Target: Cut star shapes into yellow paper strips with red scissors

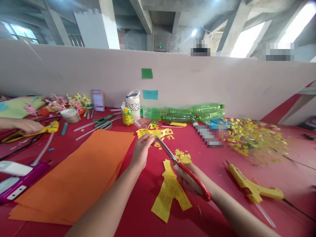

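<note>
My right hand (189, 179) grips red-handled scissors (195, 181), whose blades point up and left toward my left hand. My left hand (142, 149) pinches a small piece of yellow paper (150, 138) at the blade tips. More yellow paper with star cut-outs (154, 132) lies just beyond it. Yellow strips with star holes (169, 192) lie on the red table (138, 210) under my right wrist. A small heap of cut yellow stars (183, 156) sits beside the scissors.
Orange sheets (76, 177) lie at the left. A yellow glue gun (254, 189) rests at the right, with scattered yellow stars (254, 138) beyond. Green plastic bottles (192, 112) lie along the partition wall. Another person's hand (24, 125) holds a yellow glue gun (50, 127) at far left.
</note>
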Demonstrator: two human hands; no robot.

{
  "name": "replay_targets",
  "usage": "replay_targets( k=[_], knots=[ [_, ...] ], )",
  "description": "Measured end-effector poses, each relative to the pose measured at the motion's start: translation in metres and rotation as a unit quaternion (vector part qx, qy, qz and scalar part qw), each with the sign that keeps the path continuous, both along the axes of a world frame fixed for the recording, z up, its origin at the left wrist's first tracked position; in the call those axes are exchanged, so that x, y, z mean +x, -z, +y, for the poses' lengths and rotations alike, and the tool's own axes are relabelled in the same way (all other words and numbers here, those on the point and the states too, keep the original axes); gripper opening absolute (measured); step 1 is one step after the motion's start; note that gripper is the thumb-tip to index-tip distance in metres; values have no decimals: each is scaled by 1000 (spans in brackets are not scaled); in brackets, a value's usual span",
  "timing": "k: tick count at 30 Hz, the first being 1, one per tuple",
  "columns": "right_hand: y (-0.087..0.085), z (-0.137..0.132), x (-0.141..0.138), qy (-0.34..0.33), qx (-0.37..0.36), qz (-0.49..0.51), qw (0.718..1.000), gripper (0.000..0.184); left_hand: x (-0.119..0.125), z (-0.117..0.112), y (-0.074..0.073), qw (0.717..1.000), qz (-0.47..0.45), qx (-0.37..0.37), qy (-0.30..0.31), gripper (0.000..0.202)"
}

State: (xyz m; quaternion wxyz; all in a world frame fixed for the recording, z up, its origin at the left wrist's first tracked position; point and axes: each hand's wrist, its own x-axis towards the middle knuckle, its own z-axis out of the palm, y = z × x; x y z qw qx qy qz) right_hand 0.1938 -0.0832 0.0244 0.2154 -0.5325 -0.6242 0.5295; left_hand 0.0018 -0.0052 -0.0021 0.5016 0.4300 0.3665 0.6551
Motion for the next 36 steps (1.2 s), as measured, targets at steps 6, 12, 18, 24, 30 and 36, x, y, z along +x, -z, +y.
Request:
replay_targets(
  k=[6, 12, 18, 24, 30, 36],
  knots=[
    [4, 3, 1, -3, -10, -3, 1000, 53, -2, 2, 0, 1000, 5, -12, -10, 14],
    [4, 5, 3, -3, -13, -8, 1000, 51, -5, 3, -2, 998, 51, 16, -14, 12],
    [9, 7, 5, 7, -24, 0, 1000, 50, -4, -1, -5, 997, 77, 15, -21, 14],
    [12, 8, 7, -1, -23, 12, 1000, 49, -3, -3, -6, 996, 88, 9, -20, 12],
    [12, 7, 9, -23, -22, 33, 999, 52, -3, -4, -5, 995, 93, 37, 18, 19],
    [14, 7, 11, -50, -39, 59, 996, 52, -2, -6, -5, 992, 111, 48, 32, 19]
  ],
)
